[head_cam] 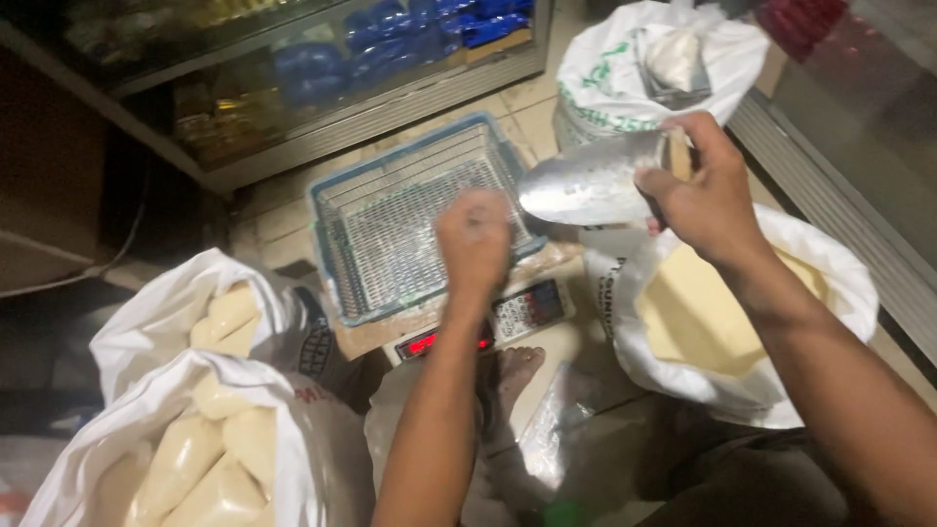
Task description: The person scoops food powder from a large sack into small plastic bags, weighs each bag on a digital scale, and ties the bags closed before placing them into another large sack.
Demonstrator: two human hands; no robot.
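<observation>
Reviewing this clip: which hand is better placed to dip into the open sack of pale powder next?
Probably the right hand. It grips the metal scoop directly above the powder sack. The left hand is fisted over the blue basket on the scale, with no tool visible.

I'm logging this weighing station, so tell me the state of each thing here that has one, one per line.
Metal scoop: held up in the right hand, no load visible.
Left hand: closed in a fist over the basket.
Wire basket: on the scale, looks empty.
Digital scale: on, display lit red.
Right sack: open, yellowish powder inside.
Far sack: open.
Left sacks: open, full of filled packets.
</observation>
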